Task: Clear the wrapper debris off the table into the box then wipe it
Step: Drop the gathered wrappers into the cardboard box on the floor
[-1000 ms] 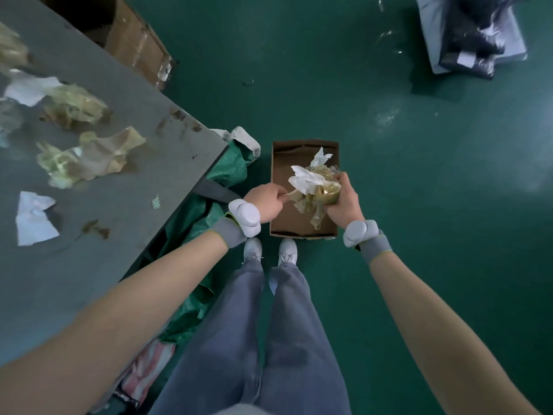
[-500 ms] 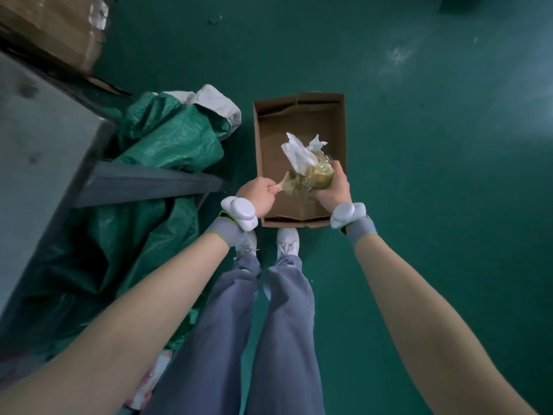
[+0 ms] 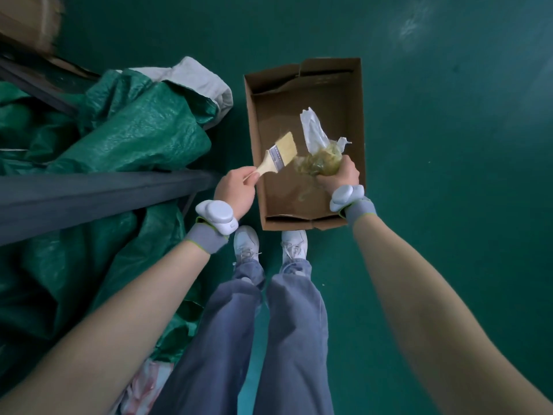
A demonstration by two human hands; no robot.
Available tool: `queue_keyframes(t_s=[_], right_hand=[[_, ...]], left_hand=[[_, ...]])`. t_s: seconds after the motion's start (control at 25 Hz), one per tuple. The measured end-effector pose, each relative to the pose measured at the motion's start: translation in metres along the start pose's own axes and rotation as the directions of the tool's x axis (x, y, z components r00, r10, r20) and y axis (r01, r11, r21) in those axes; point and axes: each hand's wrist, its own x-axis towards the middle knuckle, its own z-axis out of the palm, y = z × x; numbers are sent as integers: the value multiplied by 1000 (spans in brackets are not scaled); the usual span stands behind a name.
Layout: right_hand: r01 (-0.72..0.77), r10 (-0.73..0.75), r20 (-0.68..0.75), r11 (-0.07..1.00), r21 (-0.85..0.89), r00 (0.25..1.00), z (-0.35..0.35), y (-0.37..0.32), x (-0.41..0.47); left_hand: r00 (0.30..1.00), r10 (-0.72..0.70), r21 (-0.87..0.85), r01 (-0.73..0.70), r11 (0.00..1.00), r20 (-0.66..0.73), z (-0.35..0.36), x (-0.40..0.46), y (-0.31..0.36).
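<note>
An open brown cardboard box [image 3: 356, 94] stands on the green floor in front of my feet. My right hand [image 3: 341, 175] is over the box, shut on a crumpled bundle of wrapper debris [image 3: 318, 151], white plastic on top and yellowish film below. My left hand [image 3: 236, 190] is at the box's left wall and grips the wooden handle of a flat paintbrush [image 3: 276, 154], whose pale bristles point up and right toward the bundle. The brush and the bundle are a little apart. The tabletop is out of view.
A grey table rail [image 3: 98, 193] runs across the left, with a crumpled green tarp [image 3: 134, 133] and grey cloth [image 3: 194, 76] under it. A cardboard carton [image 3: 27, 22] sits at the top left. Green floor lies open to the right of the box.
My head has tilted down, so the tabletop has left the view and the box looks nearer. My hands have drawn apart, pulling the brush clear of the wrapper bundle.
</note>
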Motion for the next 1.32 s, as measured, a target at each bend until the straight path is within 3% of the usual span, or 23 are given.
queue_keyframes(t_s=[0.12,0.28,0.52,0.64,0.8,1.04,1.16,1.24,1.32], right_hand=[[7,-6,33,999,-42,999,8,1,18],[136,-131,50,985,-110,990,19,1,31],[158,-152,54,980,-117,987,29,-1,43],[156,-156,3,987,-48,988,20,4,41],[224,-224,11,970,-94,975,16,10,36],[122,-119,36,988,-91,992,22,15,37],[-7,3,64,998,61,998,26,15,48],[-76,62,85,982,174,994,28,15,56],[-95,78,85,972,215,993,28,11,57]], left_hand=[[996,88,-45,-89,995,-17,-3,2,-1],[986,147,106,-155,982,80,6,16,3],[984,104,283,-142,949,144,23,46,7],[990,65,313,-102,944,125,32,55,8],[991,19,287,-58,956,135,44,64,3],[995,-16,225,-6,974,94,48,63,3],[999,18,84,-20,996,33,39,59,-1],[994,61,34,-64,997,90,36,55,-1],[984,86,87,-101,991,158,40,55,-5]])
